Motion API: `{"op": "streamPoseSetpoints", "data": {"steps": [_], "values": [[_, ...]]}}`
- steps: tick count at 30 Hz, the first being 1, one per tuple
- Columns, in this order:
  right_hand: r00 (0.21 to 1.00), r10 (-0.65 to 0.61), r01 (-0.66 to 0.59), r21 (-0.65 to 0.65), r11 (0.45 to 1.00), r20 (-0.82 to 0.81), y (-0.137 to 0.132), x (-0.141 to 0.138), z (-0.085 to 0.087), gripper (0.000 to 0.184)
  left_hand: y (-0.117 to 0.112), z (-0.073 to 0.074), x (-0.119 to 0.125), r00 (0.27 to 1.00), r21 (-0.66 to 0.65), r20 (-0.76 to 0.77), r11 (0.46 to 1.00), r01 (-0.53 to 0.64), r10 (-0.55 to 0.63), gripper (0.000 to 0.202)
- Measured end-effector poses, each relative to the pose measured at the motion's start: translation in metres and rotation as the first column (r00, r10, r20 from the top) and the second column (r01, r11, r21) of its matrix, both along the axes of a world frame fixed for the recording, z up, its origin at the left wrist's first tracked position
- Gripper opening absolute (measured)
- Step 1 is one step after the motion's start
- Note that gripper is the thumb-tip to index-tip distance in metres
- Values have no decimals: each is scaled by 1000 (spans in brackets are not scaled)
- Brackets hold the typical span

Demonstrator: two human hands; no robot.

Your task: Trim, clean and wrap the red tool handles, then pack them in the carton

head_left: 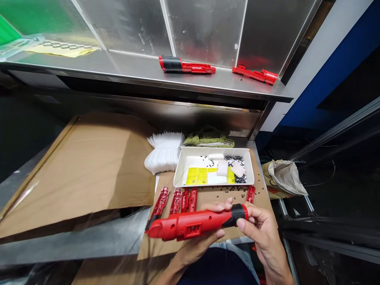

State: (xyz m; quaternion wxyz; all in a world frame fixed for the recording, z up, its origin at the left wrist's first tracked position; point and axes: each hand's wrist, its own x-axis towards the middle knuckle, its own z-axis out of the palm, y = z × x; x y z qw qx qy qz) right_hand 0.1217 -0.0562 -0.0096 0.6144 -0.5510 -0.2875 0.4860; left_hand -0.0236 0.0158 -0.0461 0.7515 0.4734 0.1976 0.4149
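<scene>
Both my hands hold a red plastic tool housing (190, 225) with a black rubber-like collar at one end. My left hand (202, 239) cradles the red body from below, fingers curling up behind it. My right hand (261, 233) pinches the black collar between thumb and fingers. Just beyond the housing, several loose red plastic shell parts (175, 201) lie on brown cardboard (83, 170), and one more red part (251, 194) lies at the right. Small black pieces (228, 193) are scattered between them.
A white tray (213, 149) holds yellow labels, white pads and small black pieces. A white fanned stack (163, 152) and a green patterned bag (208, 138) stand behind it. Two red parts (187, 65) rest on a steel shelf (118, 67). A paper sack (282, 180) sits right.
</scene>
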Motion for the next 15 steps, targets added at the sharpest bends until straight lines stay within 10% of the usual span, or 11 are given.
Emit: {"op": "streamPoseSetpoints", "data": {"steps": [15], "values": [[992,120,-121,37,992,36,2,15,-33,35,2,-3,-2,990,358,-122,934,-24,73,51]]}}
